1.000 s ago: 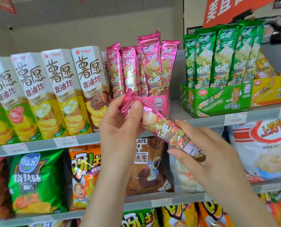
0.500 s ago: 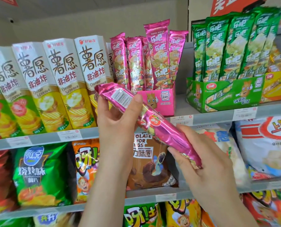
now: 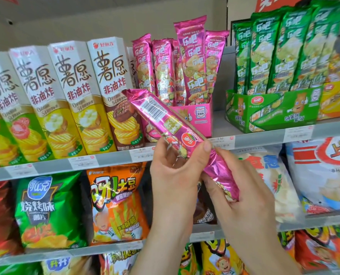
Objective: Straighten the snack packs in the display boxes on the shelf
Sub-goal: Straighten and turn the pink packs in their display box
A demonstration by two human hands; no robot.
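Status: pink pack [image 3: 161,116] is held in both hands, out of the pink box [image 3: 202,116] and in front of it. The pack is tilted, upper end at upper left, lower end at lower right; the barcode side is turned to the camera. Left hand [image 3: 175,175] is clamped on the pack's middle, thumb pressed on the front, fingers curled behind. Right hand [image 3: 248,195] is wrapped round the lower end.

Pink box is set on the top shelf [image 3: 113,158] with other pink packs [image 3: 193,62] stood upright in it; one is raised above the rest. Green box [image 3: 274,110] is placed to the right, apart from the pink box, and is filled with upright green packs [image 3: 284,50] leaned slightly right. Tall cartons [image 3: 76,92] are lined up left of the pink box, the nearest one just beside it. Price tags are fixed along the shelf edge. Chip bags [image 3: 48,209] are stacked on the shelf below.
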